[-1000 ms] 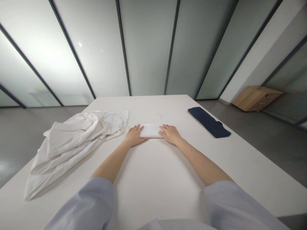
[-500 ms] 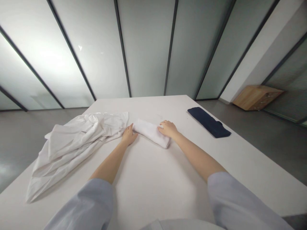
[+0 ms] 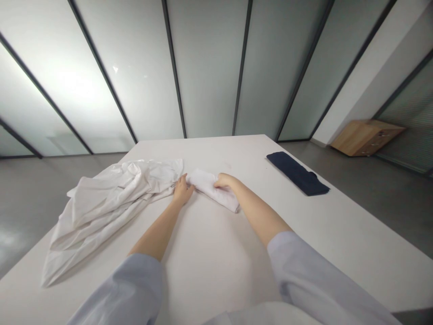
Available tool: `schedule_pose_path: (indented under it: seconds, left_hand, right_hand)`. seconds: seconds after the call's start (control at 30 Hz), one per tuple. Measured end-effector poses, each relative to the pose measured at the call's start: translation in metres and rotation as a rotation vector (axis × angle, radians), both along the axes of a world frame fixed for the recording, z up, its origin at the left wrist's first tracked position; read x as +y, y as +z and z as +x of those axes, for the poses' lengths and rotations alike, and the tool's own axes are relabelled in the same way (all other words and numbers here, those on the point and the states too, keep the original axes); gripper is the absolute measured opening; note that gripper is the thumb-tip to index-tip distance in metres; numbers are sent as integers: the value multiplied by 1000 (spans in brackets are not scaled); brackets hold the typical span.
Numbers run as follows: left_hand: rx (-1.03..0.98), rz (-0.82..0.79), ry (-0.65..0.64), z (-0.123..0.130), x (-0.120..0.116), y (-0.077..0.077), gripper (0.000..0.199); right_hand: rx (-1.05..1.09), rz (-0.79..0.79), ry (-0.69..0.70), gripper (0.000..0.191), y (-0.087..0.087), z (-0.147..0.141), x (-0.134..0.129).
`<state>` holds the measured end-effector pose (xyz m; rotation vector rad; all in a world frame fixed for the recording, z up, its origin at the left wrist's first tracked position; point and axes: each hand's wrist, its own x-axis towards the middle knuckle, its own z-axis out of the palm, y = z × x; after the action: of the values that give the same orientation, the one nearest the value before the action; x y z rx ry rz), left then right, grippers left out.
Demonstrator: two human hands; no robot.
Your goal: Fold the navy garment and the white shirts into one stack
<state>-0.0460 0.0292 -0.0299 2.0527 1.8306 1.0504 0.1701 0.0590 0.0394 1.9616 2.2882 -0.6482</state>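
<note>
While the left hand (image 3: 183, 192) lay with thumb and fingers spread at the near-left end of the folded white cloth (image 3: 225, 198), the right hand (image 3: 225, 180) bent down over its middle, thumb and fingers close together, though whether they gripped it could not be told; the cloth, a slanted, softly creased strip, lay mid-table between the crumpled white fabric (image 3: 111, 194) on the left and the folded navy cloth (image 3: 296, 172) on the right of the white table (image 3: 209, 253)

Pale counter (image 3: 209, 253) ran toward frosted panels (image 3: 209, 67) in dark frames; bright glare on left panels, dimmer rightward. Grey floor (image 3: 341, 180), sheen at left. Wooden cabinet (image 3: 365, 137) stood by white column (image 3: 365, 76), far right.
</note>
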Motion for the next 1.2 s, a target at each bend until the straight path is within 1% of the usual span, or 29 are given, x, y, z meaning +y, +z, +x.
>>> schedule_pose_path:
  seconds: [0.13, 0.2, 0.27, 0.33, 0.4, 0.63, 0.8, 0.97, 1.2]
  left_hand:
    - [-64, 9, 45, -2, 3, 0, 51]
    - [-66, 11, 43, -1, 3, 0, 47]
    - [-58, 16, 31, 0, 3, 0, 44]
    - [-50, 18, 26, 1, 2, 0, 41]
    - [-40, 19, 24, 1, 2, 0, 39]
    - [6, 6, -8, 3, 1, -1, 38]
    - [30, 2, -4, 4, 1, -3, 38]
    - [44, -21, -11, 4, 0, -1, 40]
    - [76, -5, -1, 5, -1, -2, 41]
  right_hand:
    - [-38, -8, 0, 41, 1, -4, -4]
    - [-56, -15, 2, 42, -1, 1, -4]
    - [-84, -3, 8, 42, -2, 11, -3]
    - [-120, 32, -9, 40, -2, 29, -4]
    - [-153, 90, -61, 39, -2, 51, -6]
    - [-285, 325, -329, 37, -6, 135, -29]
    - [-335, 412, -503, 34, -5, 183, -37]
    - [-324, 539, -645, 35, 6, 219, -37]
    - [-301, 684, -781, 35, 32, 265, -35]
